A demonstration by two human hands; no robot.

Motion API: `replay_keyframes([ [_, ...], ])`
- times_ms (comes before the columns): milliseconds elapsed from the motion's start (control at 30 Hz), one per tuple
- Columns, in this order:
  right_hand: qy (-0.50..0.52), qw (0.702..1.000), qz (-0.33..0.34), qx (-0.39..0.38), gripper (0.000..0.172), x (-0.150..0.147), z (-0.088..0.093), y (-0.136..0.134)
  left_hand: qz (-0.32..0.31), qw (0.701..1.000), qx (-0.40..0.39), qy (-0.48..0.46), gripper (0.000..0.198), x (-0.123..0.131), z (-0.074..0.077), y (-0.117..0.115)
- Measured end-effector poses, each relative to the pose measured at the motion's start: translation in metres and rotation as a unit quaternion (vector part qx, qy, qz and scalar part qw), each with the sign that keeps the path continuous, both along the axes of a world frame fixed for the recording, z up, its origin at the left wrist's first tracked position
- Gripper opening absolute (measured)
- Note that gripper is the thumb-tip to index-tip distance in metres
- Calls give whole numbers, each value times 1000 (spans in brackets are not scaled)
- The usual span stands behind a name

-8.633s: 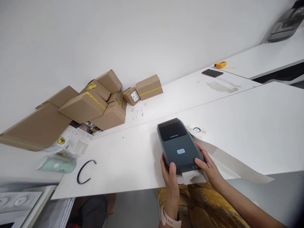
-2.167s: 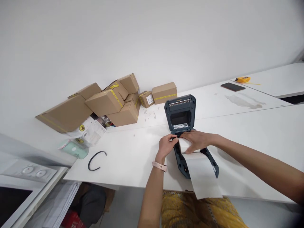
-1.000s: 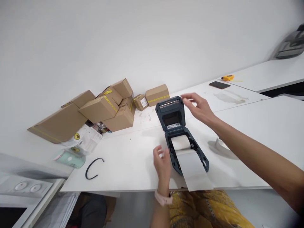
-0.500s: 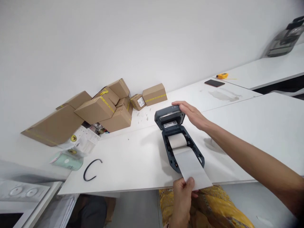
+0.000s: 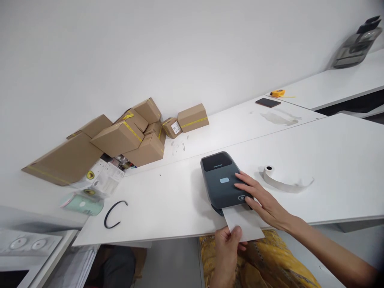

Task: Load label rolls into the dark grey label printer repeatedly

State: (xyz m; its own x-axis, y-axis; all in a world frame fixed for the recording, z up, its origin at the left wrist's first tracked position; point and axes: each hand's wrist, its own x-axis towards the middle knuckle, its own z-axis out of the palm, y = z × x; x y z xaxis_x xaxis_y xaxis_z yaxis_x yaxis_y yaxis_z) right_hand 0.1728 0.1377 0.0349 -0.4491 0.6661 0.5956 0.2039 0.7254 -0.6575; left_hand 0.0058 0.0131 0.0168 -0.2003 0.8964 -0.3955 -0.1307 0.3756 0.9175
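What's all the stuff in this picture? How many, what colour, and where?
Wall: one, white, behind
Tabletops: several, white, across view
Label printer: one, dark blue-grey, right of centre
Paper strip: one, white, at label printer's front
Paper roll: one, white, right of label printer
Cardboard boxes: about nine, brown, left
Phone: one, black, back right
Tape measure: one, yellow, beside phone
Curved band: one, black, left
Packet: one, mint green, left
Avocado-printed packaging: count unclear, mostly white, near boxes
Blurred container: one, grey, upper right
Appliance: one, white, lower left
Sheets: several, white, lower left
Rounded object: one, dark, under tabletops
Floor: one, grey, below
Patterned cloth: one, yellow, bottom
Left hand: one, holding paper strip
Right hand: one, on label printer
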Motion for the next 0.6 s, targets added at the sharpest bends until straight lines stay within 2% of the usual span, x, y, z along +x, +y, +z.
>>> replay_keyframes([
  [200,47,998,-41,17,34,-8,-18,-3,1,1000,2,-3,75,0,-3,-1],
  [333,113,989,-92,32,22,-20,-18,-8,-1,1000,0,-1,75,0,-2,0],
  [400,140,984,-112,16,17,-27,-17,-11,-4,1000,1,5,75,0,-1,1],
  [500,172,972,-138,-76,12,-34,-21,-16,-17,1000,-1,24,76,-2,-2,1],
  [600,218,934,-163,-230,47,-38,-30,-19,6,996,10,94,75,-8,-2,1],
])
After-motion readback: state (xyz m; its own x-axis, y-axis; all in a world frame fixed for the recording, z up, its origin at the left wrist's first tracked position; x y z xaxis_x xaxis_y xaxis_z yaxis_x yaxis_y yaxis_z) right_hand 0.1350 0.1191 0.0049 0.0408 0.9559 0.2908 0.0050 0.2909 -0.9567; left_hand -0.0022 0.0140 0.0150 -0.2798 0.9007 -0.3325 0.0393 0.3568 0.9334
